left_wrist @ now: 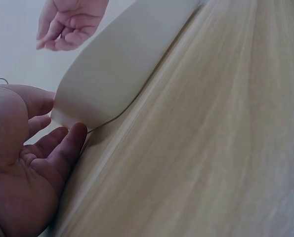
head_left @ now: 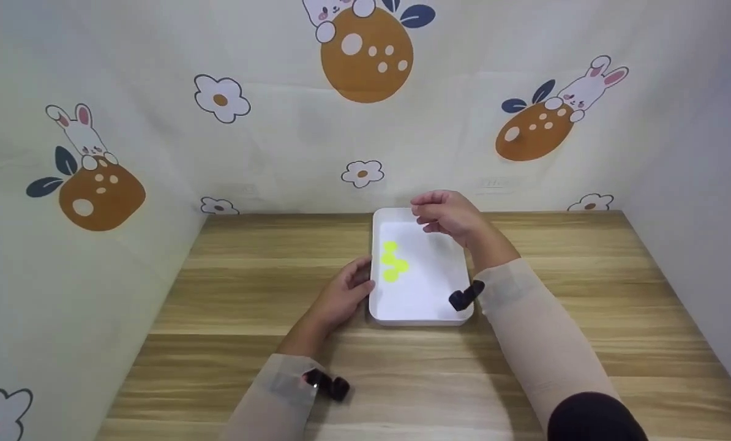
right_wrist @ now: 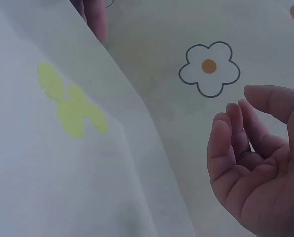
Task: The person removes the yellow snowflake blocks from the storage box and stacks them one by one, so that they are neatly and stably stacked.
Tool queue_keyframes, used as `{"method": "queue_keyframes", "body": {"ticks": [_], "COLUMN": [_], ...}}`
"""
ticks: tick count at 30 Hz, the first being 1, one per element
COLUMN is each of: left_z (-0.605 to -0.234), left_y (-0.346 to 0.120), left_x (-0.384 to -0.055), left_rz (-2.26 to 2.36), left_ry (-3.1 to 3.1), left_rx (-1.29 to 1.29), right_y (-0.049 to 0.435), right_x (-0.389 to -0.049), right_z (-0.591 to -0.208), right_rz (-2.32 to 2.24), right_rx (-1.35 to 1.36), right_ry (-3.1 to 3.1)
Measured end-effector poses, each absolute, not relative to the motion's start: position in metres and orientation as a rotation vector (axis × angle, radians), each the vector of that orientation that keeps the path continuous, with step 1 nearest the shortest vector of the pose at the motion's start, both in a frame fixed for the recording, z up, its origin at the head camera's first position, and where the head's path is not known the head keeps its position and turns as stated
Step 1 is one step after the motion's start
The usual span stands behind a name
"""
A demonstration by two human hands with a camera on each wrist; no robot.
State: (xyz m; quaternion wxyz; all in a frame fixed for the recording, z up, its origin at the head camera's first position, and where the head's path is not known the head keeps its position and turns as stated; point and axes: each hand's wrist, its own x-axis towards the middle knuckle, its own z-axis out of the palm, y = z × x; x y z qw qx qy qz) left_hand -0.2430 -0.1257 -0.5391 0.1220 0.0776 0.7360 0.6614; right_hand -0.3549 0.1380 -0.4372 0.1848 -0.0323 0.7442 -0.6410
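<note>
White tray (head_left: 427, 288) sits flat on the wood-grain table (head_left: 218, 318), just short of the printed cloth wall (head_left: 292, 147). Contents: flat yellow discs (head_left: 392, 261), bunched against the tray's left side, some touching or overlapping (head view blurs them together, exact count uncertain). Rest of the tray floor is bare.

Left hand (head_left: 344, 294): fingertips on the outside of the tray's left wall, digits slightly spread and bent, not wrapped round anything. Right hand (head_left: 454, 217): over the tray's far right corner, fingers loosely bent, a small gap at the tips, nothing visible in them.

View differences: left wrist shows the outer wall and the fingertip contact close up (discs hidden behind that wall). Right wrist shows the palm side of the right hand and that gap, plus a flower print (right_wrist: 209, 69) beyond. Only head shows both wrist cameras (right one (head_left: 465, 297), left one (head_left: 327, 384)).
</note>
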Motion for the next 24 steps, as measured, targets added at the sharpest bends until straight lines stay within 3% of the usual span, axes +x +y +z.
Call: {"method": "queue_keyframes", "body": {"ticks": [10, 24], "left_z": [-0.538, -0.537], "left_y": [-0.127, -0.125], "left_x": [-0.238, -0.241], "left_rz": [1.922, 1.926], "left_ry": [2.164, 2.149], "left_rx": [0.187, 0.177], "right_y": [0.115, 0.118], "right_x": [-0.373, -0.379], "right_z": [-0.468, -0.496], "right_rz": [-1.631, -1.430], "right_rx": [-0.114, -0.144], "right_ry": [2.046, 2.161]}}
